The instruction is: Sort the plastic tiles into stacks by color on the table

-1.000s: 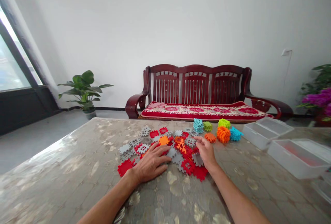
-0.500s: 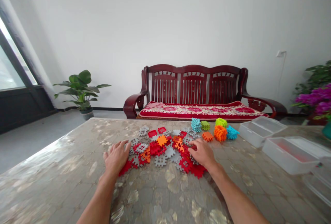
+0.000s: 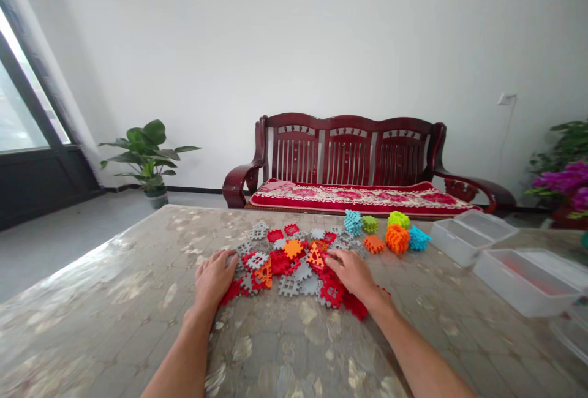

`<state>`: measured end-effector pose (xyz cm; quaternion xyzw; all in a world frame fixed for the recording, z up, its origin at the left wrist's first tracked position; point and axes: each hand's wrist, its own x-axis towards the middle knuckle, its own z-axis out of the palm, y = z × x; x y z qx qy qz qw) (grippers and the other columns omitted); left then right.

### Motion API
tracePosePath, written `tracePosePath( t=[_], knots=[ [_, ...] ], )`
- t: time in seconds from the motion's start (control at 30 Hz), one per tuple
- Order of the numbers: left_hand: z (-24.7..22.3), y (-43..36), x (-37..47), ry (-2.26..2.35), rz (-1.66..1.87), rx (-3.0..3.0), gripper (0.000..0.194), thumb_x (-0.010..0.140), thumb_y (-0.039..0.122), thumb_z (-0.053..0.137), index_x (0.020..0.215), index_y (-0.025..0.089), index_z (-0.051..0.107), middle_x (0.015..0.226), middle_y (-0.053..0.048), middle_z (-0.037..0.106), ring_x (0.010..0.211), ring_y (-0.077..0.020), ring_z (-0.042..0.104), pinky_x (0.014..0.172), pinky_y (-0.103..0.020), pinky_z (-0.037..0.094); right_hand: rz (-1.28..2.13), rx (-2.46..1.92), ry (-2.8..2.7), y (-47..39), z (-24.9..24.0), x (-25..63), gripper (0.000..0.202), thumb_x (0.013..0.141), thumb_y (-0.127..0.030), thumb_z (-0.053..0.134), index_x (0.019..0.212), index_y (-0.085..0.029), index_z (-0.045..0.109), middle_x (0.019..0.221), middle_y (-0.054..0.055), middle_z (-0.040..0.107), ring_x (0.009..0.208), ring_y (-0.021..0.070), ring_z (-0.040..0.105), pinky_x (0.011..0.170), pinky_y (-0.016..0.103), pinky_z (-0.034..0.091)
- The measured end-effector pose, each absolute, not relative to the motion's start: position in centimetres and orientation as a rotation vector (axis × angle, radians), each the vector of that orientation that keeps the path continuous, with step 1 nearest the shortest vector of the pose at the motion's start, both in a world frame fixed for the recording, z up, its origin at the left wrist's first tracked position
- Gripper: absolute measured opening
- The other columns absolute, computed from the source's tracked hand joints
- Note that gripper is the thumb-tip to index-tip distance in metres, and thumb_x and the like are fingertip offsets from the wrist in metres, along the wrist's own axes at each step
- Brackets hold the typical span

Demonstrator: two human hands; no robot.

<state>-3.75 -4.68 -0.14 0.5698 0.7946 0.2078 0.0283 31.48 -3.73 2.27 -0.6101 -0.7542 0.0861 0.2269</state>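
Observation:
A loose pile of red, grey and orange toothed plastic tiles [image 3: 289, 286] lies on the patterned table [image 3: 275, 349]. My left hand [image 3: 217, 277] rests at the pile's left edge, palm down, its fingers loosely curved beside grey and red tiles. At the right side my right hand [image 3: 351, 270] reaches over red tiles, fingertips beside an orange triangular tile [image 3: 315, 256]; whether it grips any tile is too small to tell. An orange square tile [image 3: 293, 248] lies on top between the hands.
Behind my right hand stand stacks of blue [image 3: 353, 222], green [image 3: 397, 220] and orange tiles [image 3: 397, 238]. Clear plastic boxes [image 3: 523, 291] sit at the right, one with something red inside. A wooden bench [image 3: 346, 156] stands beyond the table, a potted plant [image 3: 149, 153] at the left.
My right hand has moved left over the tiles, close to the orange triangle, which has also shifted slightly. My left hand stays at the pile's left edge. The view has shifted slightly.

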Motion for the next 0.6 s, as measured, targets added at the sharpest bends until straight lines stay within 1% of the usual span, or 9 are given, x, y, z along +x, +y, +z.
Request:
tracePosePath(
  t=[0.03,0.1,0.2,0.27,0.33,0.47,0.6],
  knots=[
    [-0.1,-4.6,-3.8,2.447,0.643,1.758,0.047,0.096,0.043,0.032,0.126,0.028,0.065,0.143,-0.008,0.059,0.132,-0.0285,0.052,0.113,-0.047,0.032,0.239,-1.680,-2.080,-3.5,2.4,31.9,0.032,0.095,-0.031,0.046,0.115,-0.027,0.072,0.116,0.002,0.072,0.107,0.0196,0.061,0.093,0.029,0.041],
    [-0.1,-4.4,-3.9,2.437,0.645,1.764,0.046,0.095,0.042,0.034,0.125,0.028,0.066,0.141,-0.007,0.060,0.131,-0.0286,0.053,0.112,-0.048,0.034,0.226,-1.737,-2.101,-3.3,2.7,32.7,0.032,0.091,-0.024,0.049,0.111,-0.028,0.073,0.116,0.002,0.072,0.108,0.0200,0.061,0.094,0.029,0.041],
    [-0.1,-3.9,-4.1,2.423,0.645,1.789,0.044,0.094,0.039,0.037,0.125,0.028,0.065,0.138,-0.007,0.062,0.129,-0.0285,0.055,0.111,-0.047,0.036,0.203,-1.822,-2.194,-3.4,3.3,33.7,0.033,0.080,-0.022,0.059,0.109,-0.027,0.074,0.111,0.003,0.071,0.107,0.0222,0.060,0.091,0.030,0.041],
    [-0.2,-3.7,-4.1,2.418,0.642,1.802,0.043,0.093,0.038,0.038,0.125,0.028,0.065,0.137,-0.007,0.063,0.127,-0.0283,0.056,0.110,-0.046,0.037,0.179,-1.838,-2.276,-3.6,3.6,33.9,0.035,0.078,-0.021,0.059,0.109,-0.026,0.074,0.110,0.005,0.070,0.107,0.0230,0.059,0.089,0.030,0.041],
    [-0.3,-3.5,-4.2,2.421,0.635,1.807,0.043,0.092,0.038,0.039,0.124,0.028,0.066,0.137,-0.007,0.063,0.126,-0.0285,0.057,0.110,-0.045,0.037,0.172,-1.849,-2.339,-3.8,3.8,33.7,0.034,0.078,-0.021,0.058,0.107,-0.026,0.075,0.111,0.006,0.070,0.107,0.0234,0.060,0.087,0.030,0.040],
    [-0.4,-3.5,-4.2,2.427,0.638,1.811,0.043,0.091,0.037,0.040,0.124,0.028,0.066,0.137,-0.007,0.063,0.126,-0.0286,0.057,0.109,-0.045,0.038,0.151,-1.905,-2.330,-4.1,4.0,33.1,0.027,0.080,-0.026,0.058,0.100,-0.024,0.076,0.109,0.008,0.070,0.105,0.0247,0.061,0.084,0.031,0.041],
    [-0.3,-3.6,-4.2,2.429,0.654,1.814,0.043,0.091,0.037,0.041,0.124,0.028,0.067,0.136,-0.007,0.064,0.126,-0.0287,0.057,0.109,-0.046,0.038,0.032,-1.948,-2.291,-3.9,3.7,32.6,0.025,0.083,-0.021,0.053,0.092,-0.024,0.076,0.104,0.009,0.071,0.102,0.0243,0.061,0.083,0.032,0.042]
  ],
)
